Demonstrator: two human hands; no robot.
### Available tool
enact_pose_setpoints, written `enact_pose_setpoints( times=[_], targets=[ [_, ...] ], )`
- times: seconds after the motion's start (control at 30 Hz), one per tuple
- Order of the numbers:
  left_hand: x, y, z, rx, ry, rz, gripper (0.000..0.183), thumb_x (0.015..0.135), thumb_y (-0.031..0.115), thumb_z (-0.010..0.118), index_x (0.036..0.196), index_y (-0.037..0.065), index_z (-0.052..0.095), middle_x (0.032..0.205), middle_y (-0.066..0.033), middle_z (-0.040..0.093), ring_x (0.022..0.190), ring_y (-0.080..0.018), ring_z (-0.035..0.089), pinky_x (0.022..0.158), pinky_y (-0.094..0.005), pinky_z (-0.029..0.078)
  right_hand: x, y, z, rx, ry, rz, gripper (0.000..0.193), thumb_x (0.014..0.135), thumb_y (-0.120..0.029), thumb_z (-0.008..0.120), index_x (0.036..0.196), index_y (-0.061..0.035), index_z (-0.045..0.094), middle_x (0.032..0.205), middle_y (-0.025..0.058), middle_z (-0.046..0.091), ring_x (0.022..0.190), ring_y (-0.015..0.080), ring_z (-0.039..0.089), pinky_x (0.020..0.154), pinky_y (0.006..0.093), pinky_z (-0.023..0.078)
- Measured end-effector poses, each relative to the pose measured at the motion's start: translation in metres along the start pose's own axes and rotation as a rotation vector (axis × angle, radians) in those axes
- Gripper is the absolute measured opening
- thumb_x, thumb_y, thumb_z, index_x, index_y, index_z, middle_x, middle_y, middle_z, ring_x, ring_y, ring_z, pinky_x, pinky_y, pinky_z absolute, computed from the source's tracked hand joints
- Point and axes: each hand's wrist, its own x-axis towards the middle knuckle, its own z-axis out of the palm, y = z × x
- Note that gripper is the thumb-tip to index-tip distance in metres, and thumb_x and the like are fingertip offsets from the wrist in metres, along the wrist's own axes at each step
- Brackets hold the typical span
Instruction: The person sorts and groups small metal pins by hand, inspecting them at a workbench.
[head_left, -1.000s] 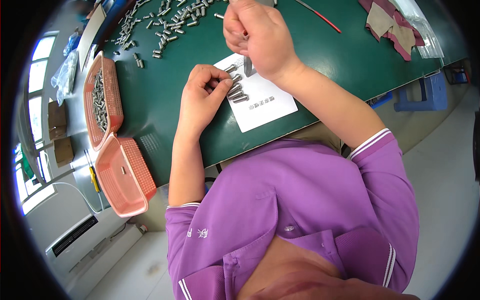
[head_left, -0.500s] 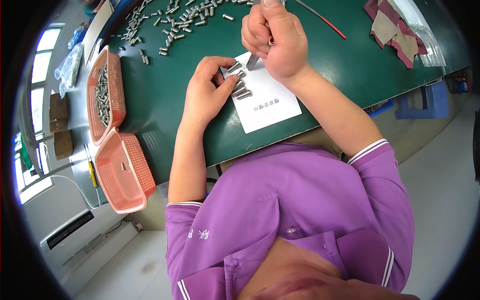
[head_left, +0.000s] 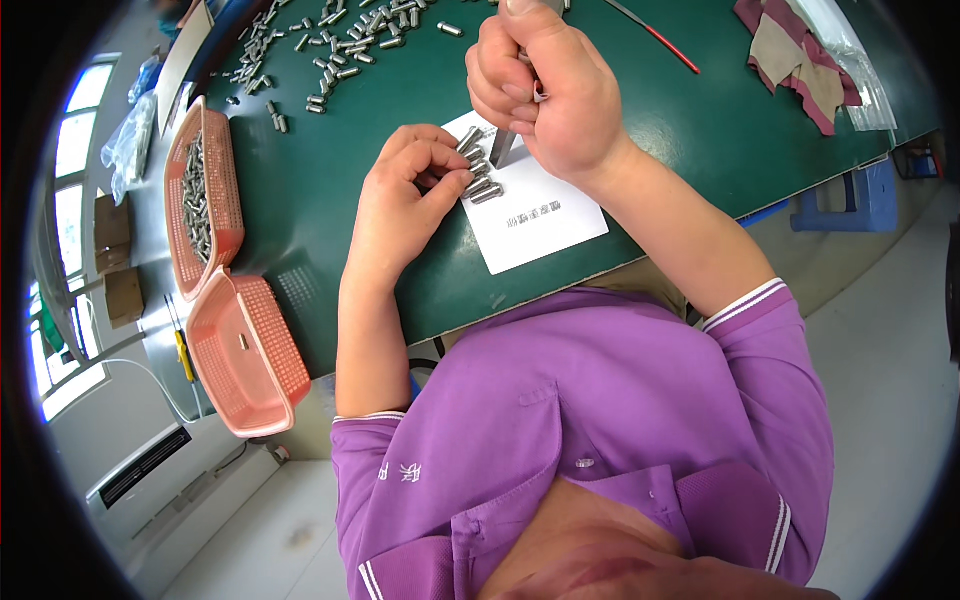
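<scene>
A row of small metal pins [head_left: 486,191] lies side by side on a sheet of white paper [head_left: 549,237] at the table's near edge. My left hand [head_left: 412,190] curls at the left of this row, its thumb and fingertips closed on pins in the middle of it; the exact contact is partly hidden. Above the paper, my right hand [head_left: 560,95] is closed in a fist around a flat metal tool [head_left: 503,148]. The tool points down with its tip beside the row. My fingers cover its upper part, so its kind is unclear.
Loose metal pins [head_left: 365,35] are scattered across the far left of the green table [head_left: 300,190]. At left stand a pink basket [head_left: 228,190] full of pins and another pink basket [head_left: 275,345] with one pin. A red-handled tool [head_left: 675,50] and a cloth [head_left: 800,62] lie far right.
My left fingers have shifted slightly down along the row, drawing closer to its middle pins. The right hand and its tool have moved a little left and down.
</scene>
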Motion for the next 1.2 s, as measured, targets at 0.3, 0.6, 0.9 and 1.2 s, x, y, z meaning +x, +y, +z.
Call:
enact_pose_setpoints(
  times=[0.3, 0.6, 0.9, 1.2],
  targets=[
    [0.0, 0.004, 0.005, 0.072, 0.044, -0.025, 0.008, 0.074, 0.003, 0.071, 0.08, 0.001, 0.067, 0.101, -0.0053, 0.06, 0.077, -0.0134, 0.059, 0.069, -0.0262, 0.049, -0.002, -0.003, 0.006, -0.028, 0.084, -0.016, 0.05, 0.1, -0.036, 0.04, 0.06, -0.0074, 0.04, 0.051, -0.0007, 0.036, 0.046, 0.008, 0.032, 0.044, 0.0239, 0.028],
    [0.0, 0.005, 0.007, 0.023, 0.05, -0.054, 0.007, 0.073, 0.004, 0.072, 0.077, 0.001, 0.067, 0.1, -0.0053, 0.06, 0.078, -0.0144, 0.058, 0.069, -0.0263, 0.048, -0.005, -0.005, 0.008, -0.055, 0.083, -0.046, 0.05, 0.1, -0.037, 0.04, 0.059, -0.0076, 0.04, 0.052, 0.0, 0.037, 0.047, 0.0088, 0.035, 0.045, 0.0243, 0.03],
    [0.0, 0.003, 0.006, 0.033, 0.058, -0.079, 0.008, 0.073, 0.004, 0.072, 0.077, 0.001, 0.067, 0.101, -0.0051, 0.06, 0.079, -0.014, 0.057, 0.068, -0.0266, 0.048, -0.008, -0.008, 0.014, -0.076, 0.133, 0.04, 0.055, 0.104, -0.039, 0.032, 0.059, -0.0083, 0.038, 0.054, 0.0011, 0.038, 0.046, 0.0101, 0.034, 0.045, 0.0231, 0.03],
    [-0.001, 0.005, 0.007, -0.025, 0.039, -0.125, 0.008, 0.074, 0.002, 0.07, 0.078, -0.002, 0.065, 0.101, -0.0052, 0.06, 0.079, -0.0136, 0.059, 0.069, -0.0253, 0.048, -0.001, 0.001, 0.022, -0.376, 0.081, -0.059, 0.052, 0.101, -0.038, 0.036, 0.059, -0.0072, 0.039, 0.052, -0.0006, 0.035, 0.048, 0.0089, 0.032, 0.045, 0.0241, 0.029]
  ],
)
